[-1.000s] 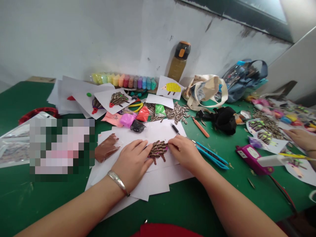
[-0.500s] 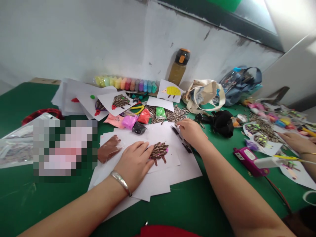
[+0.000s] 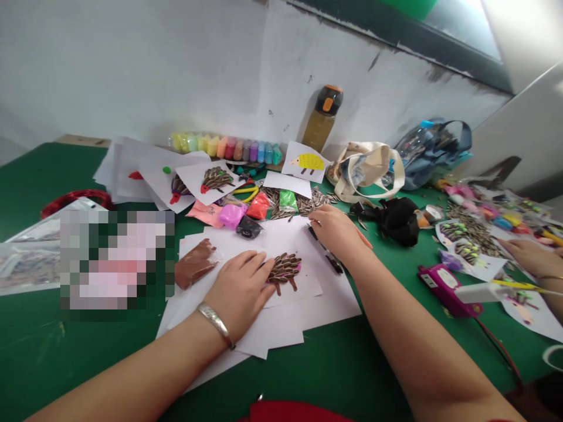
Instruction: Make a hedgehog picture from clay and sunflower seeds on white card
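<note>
My left hand point(image 3: 244, 293) lies spread on white papers point(image 3: 281, 325), its fingertips beside a hedgehog figure point(image 3: 285, 271) covered in striped seeds, with brown legs and bits of pink. A bag of brown clay point(image 3: 196, 264) lies left of that hand. My right hand point(image 3: 333, 230) is above the top right of the papers, fingers bent together near the seed pile point(image 3: 317, 201); what its fingertips hold, if anything, is too small to make out. Beneath it lie black pens point(image 3: 333, 262).
Coloured clay packets point(image 3: 233, 215), finished hedgehog cards point(image 3: 215, 179) and a yellow hedgehog picture point(image 3: 309, 162) lie behind. A bottle point(image 3: 323, 120) stands by the wall. To the right are a cloth bag point(image 3: 367, 170), a black pouch point(image 3: 400, 221), a magenta device point(image 3: 448, 291) and another person's hand point(image 3: 523, 257).
My right hand has shifted slightly left over the papers, its fingers drawn closer together. My left hand stays in place. The camera view has moved a little.
</note>
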Available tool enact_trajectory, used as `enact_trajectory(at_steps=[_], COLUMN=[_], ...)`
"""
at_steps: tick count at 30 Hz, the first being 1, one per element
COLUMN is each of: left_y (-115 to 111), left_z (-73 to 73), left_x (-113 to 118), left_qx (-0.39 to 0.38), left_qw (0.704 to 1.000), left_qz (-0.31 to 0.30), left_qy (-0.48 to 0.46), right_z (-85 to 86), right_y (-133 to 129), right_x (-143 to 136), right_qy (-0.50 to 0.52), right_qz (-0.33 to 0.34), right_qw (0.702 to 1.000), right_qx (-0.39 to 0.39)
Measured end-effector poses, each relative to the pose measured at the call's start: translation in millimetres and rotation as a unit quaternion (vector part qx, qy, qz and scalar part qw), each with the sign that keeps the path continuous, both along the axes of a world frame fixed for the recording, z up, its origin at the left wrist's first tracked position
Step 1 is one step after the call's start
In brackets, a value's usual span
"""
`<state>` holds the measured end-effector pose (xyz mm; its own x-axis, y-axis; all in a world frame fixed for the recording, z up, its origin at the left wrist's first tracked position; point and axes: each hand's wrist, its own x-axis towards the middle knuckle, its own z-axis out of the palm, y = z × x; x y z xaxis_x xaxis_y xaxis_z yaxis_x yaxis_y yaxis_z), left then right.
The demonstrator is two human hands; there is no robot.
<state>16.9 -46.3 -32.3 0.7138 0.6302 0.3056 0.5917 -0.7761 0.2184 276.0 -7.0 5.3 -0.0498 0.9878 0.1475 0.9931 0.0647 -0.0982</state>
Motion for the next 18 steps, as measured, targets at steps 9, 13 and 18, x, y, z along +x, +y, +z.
enact_trajectory(at_steps=[9, 13, 18], left_y=[-1, -1, -1], left_z=[2.1, 1.4, 0.5], left_x=[0, 0, 0], left_qx=[-0.020, -0.024, -0.030], left_qw=[1.000, 1.000, 0.999], left_qz=[0.002, 0.005, 0.006], left_qy=[0.003, 0.004, 0.014], right_z=[2.7, 1.7, 8.3], right_y=[30, 25, 9], right_x=[-45, -44, -43], right_qy=[-0.136, -0.152, -0.166], right_qz=[0.090, 0.082, 0.080], right_qw=[0.984, 0.982, 0.979], right_qx=[-0.067, -0.077, -0.087])
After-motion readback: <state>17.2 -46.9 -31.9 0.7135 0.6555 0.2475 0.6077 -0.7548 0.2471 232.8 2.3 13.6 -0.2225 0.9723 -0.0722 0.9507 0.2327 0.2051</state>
